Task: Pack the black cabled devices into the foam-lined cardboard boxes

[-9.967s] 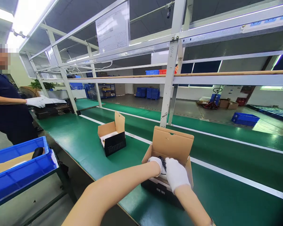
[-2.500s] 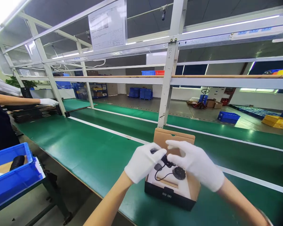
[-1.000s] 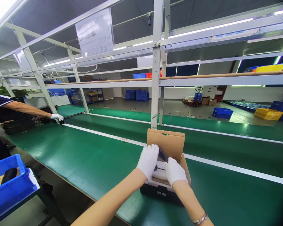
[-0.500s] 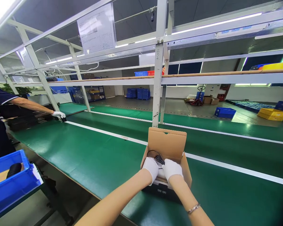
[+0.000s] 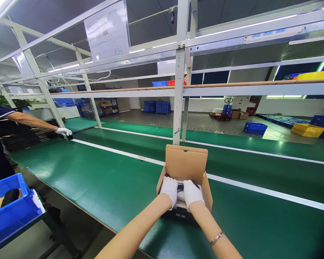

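Observation:
A cardboard box [image 5: 186, 163], brown inside and dark on its front, stands on the green table with its lid raised. Both my hands, in white gloves, reach into it. Between them a bundle of black cable [image 5: 180, 186] shows, lying over something white inside the box. My left hand [image 5: 169, 189] is curled around the cable's left part, near the box's left wall. Opposite it, my right hand [image 5: 192, 193] closes over the cable's right end. The gloves hide most of the cable and the fingertips.
The green table [image 5: 102, 172] carries a white line [image 5: 118, 152] lengthwise. A white metal post [image 5: 178, 108] rises just behind the box. At lower left stands a blue bin [image 5: 13, 216] on a cart. Another person's gloved hand [image 5: 64, 132] touches a dark object at the far left.
My hands have pressed the cable bundle lower and spread it sideways inside the box. The left hand now sits closer to the back left corner. The view has shifted slightly.

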Available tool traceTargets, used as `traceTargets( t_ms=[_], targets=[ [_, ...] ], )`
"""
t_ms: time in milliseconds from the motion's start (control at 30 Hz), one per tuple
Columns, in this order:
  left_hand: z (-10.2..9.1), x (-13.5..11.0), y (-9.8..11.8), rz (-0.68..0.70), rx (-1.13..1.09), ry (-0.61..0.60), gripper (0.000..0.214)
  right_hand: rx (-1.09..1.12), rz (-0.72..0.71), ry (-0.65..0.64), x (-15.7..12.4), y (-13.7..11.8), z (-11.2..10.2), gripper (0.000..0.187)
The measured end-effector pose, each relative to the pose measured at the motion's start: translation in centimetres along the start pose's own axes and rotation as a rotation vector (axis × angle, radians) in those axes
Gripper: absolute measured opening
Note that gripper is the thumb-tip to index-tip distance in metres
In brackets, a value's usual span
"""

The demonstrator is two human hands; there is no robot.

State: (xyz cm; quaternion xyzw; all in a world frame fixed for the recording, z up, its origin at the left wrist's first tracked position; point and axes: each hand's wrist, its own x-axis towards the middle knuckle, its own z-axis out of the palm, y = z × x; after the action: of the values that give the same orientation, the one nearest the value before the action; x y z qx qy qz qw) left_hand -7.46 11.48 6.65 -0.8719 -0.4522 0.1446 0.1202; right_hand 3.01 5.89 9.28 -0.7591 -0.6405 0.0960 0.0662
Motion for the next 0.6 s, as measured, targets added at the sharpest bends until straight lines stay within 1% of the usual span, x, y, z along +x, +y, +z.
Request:
traceTargets(
  t_ms=[33, 100, 133, 200, 233, 267, 300, 333, 367, 467, 533, 600],
  targets=[
    [0.2, 0.3, -0.1, 0.007, -0.01, -0.018, 0.103, 0.015, -0.007, 0.011, 0.0, 0.2, 0.2, 0.06],
    [0.3, 0.6, -0.2, 0.017, -0.037, -0.034, 0.094, 0.037, -0.012, 0.03, 0.1, 0.4, 0.4, 0.045],
    [0.2, 0.6, -0.3, 0.026, -0.056, -0.038, 0.088, 0.04, -0.018, 0.036, 0.3, 0.5, 0.5, 0.042],
    [0.0, 0.4, -0.6, 0.037, -0.092, -0.038, 0.078, 0.033, -0.03, 0.047, 0.6, 0.5, 0.4, 0.046],
    [-0.1, 0.3, -0.7, 0.037, -0.106, -0.034, 0.076, 0.031, -0.032, 0.053, 0.7, 0.4, 0.3, 0.049],
    [-0.3, 0.1, -0.9, 0.036, -0.117, -0.028, 0.075, 0.032, -0.029, 0.063, 0.6, 0.4, 0.0, 0.046],
    [-0.4, -0.1, -1.0, 0.036, -0.124, -0.021, 0.072, 0.037, -0.02, 0.077, 0.4, 0.4, -0.3, 0.039],
    [-0.6, -0.3, -1.1, 0.036, -0.128, -0.011, 0.069, 0.044, -0.012, 0.098, 0.0, 0.4, -0.6, 0.031],
    [-0.8, -0.6, -1.2, 0.04, -0.13, 0.0, 0.066, 0.049, -0.009, 0.123, -0.6, 0.5, -0.9, 0.029],
    [-1.5, -0.9, -1.1, 0.043, -0.131, 0.055, 0.051, 0.034, -0.04, 0.175, -3.5, 0.9, -1.5, 0.032],
    [-2.1, -0.7, -0.8, 0.03, -0.129, 0.108, 0.044, -0.007, -0.029, 0.146, -5.4, 1.0, -1.1, 0.03],
    [-2.6, -0.1, -0.4, 0.042, -0.126, 0.161, 0.043, -0.038, 0.025, 0.075, -6.7, 0.9, -0.3, 0.027]
  ],
)
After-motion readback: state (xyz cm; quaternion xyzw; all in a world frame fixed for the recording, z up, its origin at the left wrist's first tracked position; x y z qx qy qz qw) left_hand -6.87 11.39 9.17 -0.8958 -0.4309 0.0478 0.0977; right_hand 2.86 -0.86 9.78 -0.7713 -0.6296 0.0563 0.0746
